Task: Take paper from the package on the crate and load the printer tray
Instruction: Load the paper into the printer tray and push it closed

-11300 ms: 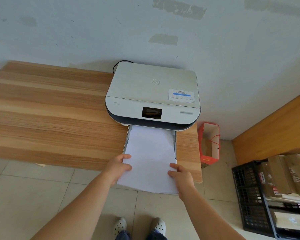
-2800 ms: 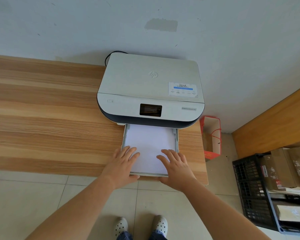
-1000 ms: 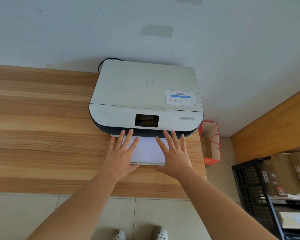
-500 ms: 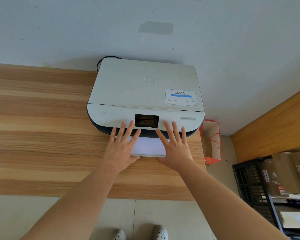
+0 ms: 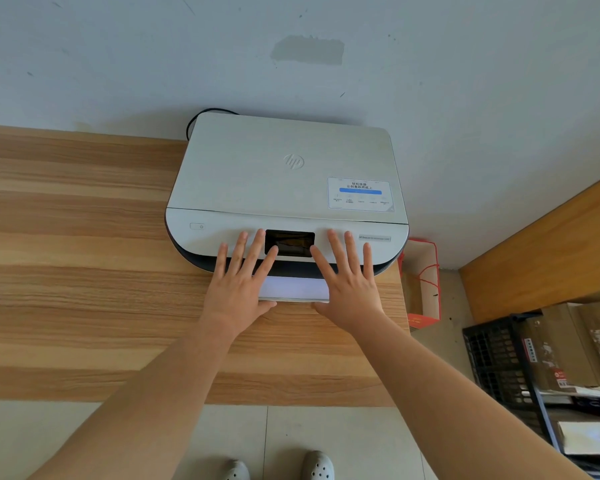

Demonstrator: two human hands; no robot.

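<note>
While both flat hands (image 5: 293,292) flank it, the paper-loaded tray (image 5: 293,300) protrudes slightly.

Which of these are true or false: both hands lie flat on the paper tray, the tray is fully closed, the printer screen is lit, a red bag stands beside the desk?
1. Both hands, left hand and right hand, lie flat and open on the paper tray. True.
2. The tray is fully closed. False: a strip with white paper shows.
3. The printer screen is lit. False: it is dark.
4. A red bag stands beside the desk. True.
</note>
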